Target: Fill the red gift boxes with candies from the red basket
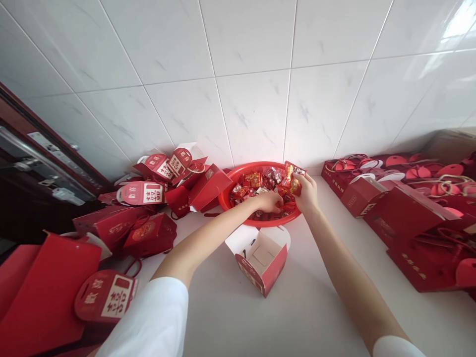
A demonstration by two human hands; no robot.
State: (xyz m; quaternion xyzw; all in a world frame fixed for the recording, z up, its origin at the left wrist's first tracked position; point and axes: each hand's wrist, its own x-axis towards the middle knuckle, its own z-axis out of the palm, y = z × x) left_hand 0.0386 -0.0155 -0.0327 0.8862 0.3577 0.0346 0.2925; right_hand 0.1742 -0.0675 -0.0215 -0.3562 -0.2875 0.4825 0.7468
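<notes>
A red plastic basket (223,197) of wrapped sweets (253,179) stands against the tiled wall. My left hand (270,202) reaches in over its near side, fingers curled down among the sweets. What those fingers pinch is too small to make out. At the basket's right rim, my right hand (307,192) is closed round red and gold snack packets (293,178), held upright. Just in front of the basket sits an open red gift box (266,263) with white inner flaps, its inside showing bare cardboard.
Folded red gift boxes (143,192) with white flaps are piled on the left, beside a dark door frame (44,144) with a metal lock. Rows of red boxes (405,213) with cord handles line the right. A white tabletop (230,317) lies under everything.
</notes>
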